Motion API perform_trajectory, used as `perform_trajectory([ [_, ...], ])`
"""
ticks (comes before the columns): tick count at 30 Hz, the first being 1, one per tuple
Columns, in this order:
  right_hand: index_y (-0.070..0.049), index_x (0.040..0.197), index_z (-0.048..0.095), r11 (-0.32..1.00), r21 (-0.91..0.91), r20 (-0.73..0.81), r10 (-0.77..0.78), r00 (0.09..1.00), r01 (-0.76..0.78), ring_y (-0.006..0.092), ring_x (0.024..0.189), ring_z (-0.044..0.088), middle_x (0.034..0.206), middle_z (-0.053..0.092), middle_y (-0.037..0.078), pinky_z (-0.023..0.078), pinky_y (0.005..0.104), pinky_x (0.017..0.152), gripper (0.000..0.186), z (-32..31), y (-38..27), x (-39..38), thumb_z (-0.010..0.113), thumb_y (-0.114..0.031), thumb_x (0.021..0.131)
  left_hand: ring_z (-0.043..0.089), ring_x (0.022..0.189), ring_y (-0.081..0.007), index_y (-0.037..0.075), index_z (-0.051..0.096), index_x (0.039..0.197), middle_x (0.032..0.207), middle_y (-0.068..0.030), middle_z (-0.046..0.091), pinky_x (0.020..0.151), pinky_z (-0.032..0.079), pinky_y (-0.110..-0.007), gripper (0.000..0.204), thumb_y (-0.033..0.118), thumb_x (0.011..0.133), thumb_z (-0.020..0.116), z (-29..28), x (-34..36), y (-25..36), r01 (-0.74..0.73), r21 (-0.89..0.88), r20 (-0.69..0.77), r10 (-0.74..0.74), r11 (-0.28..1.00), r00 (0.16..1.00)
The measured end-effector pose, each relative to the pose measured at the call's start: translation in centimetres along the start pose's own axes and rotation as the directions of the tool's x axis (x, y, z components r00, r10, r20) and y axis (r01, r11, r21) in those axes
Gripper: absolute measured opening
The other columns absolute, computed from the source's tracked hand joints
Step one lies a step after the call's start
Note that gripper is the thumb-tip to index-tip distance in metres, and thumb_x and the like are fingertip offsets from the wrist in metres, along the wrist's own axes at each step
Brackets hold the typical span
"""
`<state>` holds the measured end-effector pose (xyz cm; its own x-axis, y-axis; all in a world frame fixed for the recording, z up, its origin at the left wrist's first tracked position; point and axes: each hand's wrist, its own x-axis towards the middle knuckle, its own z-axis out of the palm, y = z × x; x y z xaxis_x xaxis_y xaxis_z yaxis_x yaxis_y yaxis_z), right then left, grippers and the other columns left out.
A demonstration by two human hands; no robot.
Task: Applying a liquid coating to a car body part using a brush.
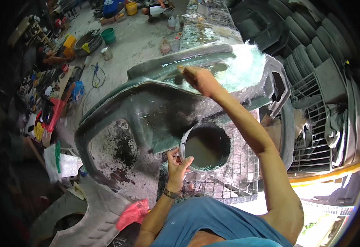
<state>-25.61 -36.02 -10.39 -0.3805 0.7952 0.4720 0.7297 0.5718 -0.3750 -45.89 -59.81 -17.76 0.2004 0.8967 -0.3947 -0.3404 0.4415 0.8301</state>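
My left hand (176,169) grips the near-left rim of a round pale tub (182,144), thumb over the edge and fingers outside. Murky greyish-green liquid shows in the tub. Stretched over the far part of a large dark moulded shell (147,96), my right hand (200,79) is closed round what looks like a brush (180,68); only a bit of orange-brown handle shows, and its working end is hard to make out. Just beyond and right of that hand lies a wet, whitish-green fibre mat (245,66), frayed at its edges, along the shell's top face.
Under the shell is a stained grid-topped bench (233,181). A grey moulded panel (93,206) and a pink plastic bag (132,214) lie at lower left. Metal racking (307,131) and stacked tyres (315,41) line the right. Other people crouch by a yellow bucket (131,8) at the back.
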Motion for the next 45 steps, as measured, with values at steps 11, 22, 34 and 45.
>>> perform_trajectory([
  [11,0.005,0.076,0.064,0.756,0.472,-0.198,0.593,0.78,-0.454,0.0129,0.051,0.058,0.061,0.064,0.009,0.047,0.0281,0.05,0.028,-3.8,8.2,-0.8,0.06,-0.019,0.091,0.062,0.085,-0.0128,0.005,0.032,0.127,0.106,-0.0114,0.059,0.062,0.054,-0.022,0.062,0.021,0.081,0.071,0.2,-0.1,-0.8,0.015,0.053,0.003,-0.015,0.998,1.0],
  [22,-0.001,0.069,0.063,0.628,0.56,-0.205,0.736,0.645,-0.539,0.0103,0.045,0.055,0.057,0.061,0.007,0.042,0.0236,0.037,0.029,-8.4,15.9,-3.0,0.061,-0.023,0.088,0.06,0.083,-0.0112,0.006,0.035,0.122,0.098,-0.0078,0.057,0.067,0.054,-0.024,0.06,0.018,0.079,0.075,0.0,-0.2,-0.8,0.024,0.002,0.004,-0.024,1.0,1.0],
  [34,0.0,0.078,0.051,0.956,-0.13,-0.086,0.254,0.963,-0.263,0.0408,0.061,0.055,0.065,0.054,0.022,0.043,0.0454,0.057,0.026,-4.6,6.0,-0.3,0.058,-0.021,0.091,0.062,0.093,-0.0158,0.004,0.03,0.128,0.109,-0.0142,0.057,0.069,0.057,-0.025,0.066,0.025,0.082,0.072,-0.5,-0.1,-1.1,0.022,0.042,0.024,-0.023,0.999,0.999],
  [45,-0.001,0.078,0.051,0.994,-0.027,-0.039,0.105,0.994,-0.106,0.0417,0.06,0.055,0.064,0.054,0.021,0.044,0.0468,0.057,0.024,0.6,1.1,3.1,0.058,-0.02,0.091,0.062,0.093,-0.0157,0.004,0.031,0.127,0.109,-0.0132,0.056,0.07,0.057,-0.026,0.065,0.022,0.081,0.073,-1.3,0.0,-1.3,0.014,0.018,0.013,-0.014,1.0,1.0],
])
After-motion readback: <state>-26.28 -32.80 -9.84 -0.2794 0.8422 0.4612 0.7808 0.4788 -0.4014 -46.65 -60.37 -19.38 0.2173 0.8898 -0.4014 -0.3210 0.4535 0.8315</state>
